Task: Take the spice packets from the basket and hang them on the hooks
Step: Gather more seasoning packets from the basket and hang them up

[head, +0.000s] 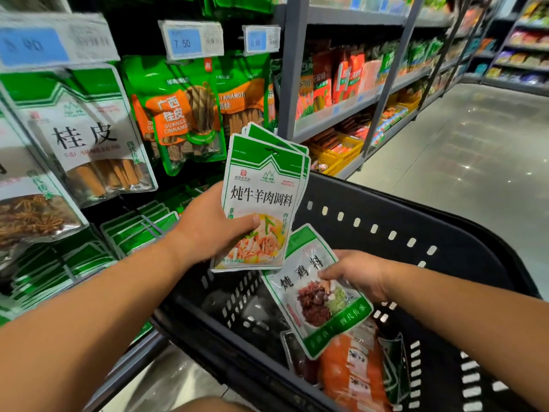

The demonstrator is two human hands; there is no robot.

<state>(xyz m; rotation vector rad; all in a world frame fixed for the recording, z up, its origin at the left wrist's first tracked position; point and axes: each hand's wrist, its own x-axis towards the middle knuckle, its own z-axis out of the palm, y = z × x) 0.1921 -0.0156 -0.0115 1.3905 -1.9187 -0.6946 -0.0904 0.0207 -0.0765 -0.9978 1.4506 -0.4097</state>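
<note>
Still at the picking-up step: left hand (218, 226) grips a fanned packet stack (261, 200) mid-frame, right hand (353, 273) pinches another packet (316, 292) over the basket (416, 221). Next: line holes up with hooks at left.

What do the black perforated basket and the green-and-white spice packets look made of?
Black perforated basket: probably moulded plastic, matte, judging by its uniform slotted walls. Green-and-white spice packets: seemingly thin plastic film, glossy, with glare and sealed edges.
</note>
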